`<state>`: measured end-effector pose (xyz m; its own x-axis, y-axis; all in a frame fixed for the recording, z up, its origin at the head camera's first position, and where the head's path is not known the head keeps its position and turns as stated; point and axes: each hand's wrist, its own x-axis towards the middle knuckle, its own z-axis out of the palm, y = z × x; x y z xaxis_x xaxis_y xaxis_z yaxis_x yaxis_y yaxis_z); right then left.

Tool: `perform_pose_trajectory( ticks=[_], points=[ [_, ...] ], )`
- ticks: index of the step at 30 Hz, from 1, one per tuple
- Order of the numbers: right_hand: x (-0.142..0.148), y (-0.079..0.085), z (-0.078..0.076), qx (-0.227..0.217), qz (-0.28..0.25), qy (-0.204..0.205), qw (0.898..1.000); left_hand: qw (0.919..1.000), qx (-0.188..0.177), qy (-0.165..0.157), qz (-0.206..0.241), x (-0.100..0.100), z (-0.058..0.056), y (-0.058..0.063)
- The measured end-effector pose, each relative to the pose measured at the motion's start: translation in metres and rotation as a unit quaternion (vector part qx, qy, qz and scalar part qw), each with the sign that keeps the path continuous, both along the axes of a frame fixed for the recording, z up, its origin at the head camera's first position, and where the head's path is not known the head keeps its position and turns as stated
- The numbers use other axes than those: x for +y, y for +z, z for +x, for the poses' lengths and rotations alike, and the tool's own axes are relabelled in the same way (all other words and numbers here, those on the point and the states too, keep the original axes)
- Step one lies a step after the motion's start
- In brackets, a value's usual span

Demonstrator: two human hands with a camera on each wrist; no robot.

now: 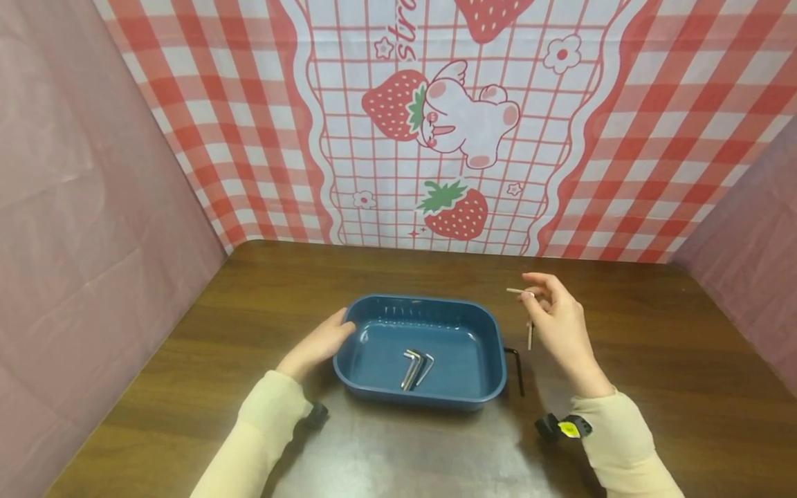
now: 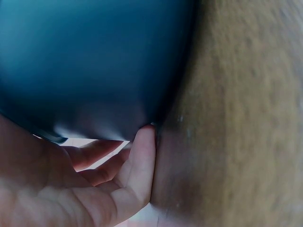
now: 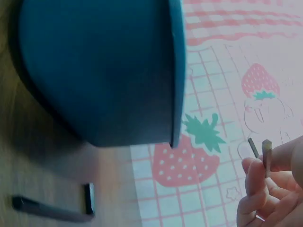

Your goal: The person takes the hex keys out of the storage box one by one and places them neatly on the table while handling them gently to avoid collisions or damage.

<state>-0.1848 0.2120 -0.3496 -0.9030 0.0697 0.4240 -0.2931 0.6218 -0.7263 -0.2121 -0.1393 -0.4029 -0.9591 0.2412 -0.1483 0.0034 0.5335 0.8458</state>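
My left hand grips the left end of a blue rectangular tray, thumb over the rim; in the left wrist view its fingers are against the tray's outer wall. Inside the tray, several silver hex keys lie together near the middle. Right of the tray, above the table, my right hand pinches a metallic hex key between thumb and fingers. One end points left and another part hangs down below the hand. On the table against the tray's right side is a black hex key, also seen in the right wrist view.
The brown wooden table extends around the tray. Behind it hangs a red-and-white checked cloth with strawberries. Pinkish cloth walls close off both sides.
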Motion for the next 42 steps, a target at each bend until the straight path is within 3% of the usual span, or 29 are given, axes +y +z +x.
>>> perform_pose_trajectory(
  ticks=[6,17,25,42],
  points=[
    [0.011,0.003,0.001,-0.027,0.054,0.005,0.998,1.0000,-0.003,0.002,0.002,0.000,0.000,0.001],
    [0.026,0.007,0.000,-0.084,0.160,0.033,0.983,1.0000,-0.002,0.001,0.003,0.000,-0.001,0.000],
    [0.031,0.004,-0.001,-0.131,0.179,0.068,0.973,0.9998,0.019,0.002,-0.009,0.001,-0.001,-0.001],
    [0.034,-0.011,-0.006,-0.172,0.186,0.112,0.961,1.0000,0.009,0.003,-0.001,0.000,-0.003,-0.002]
  ],
)
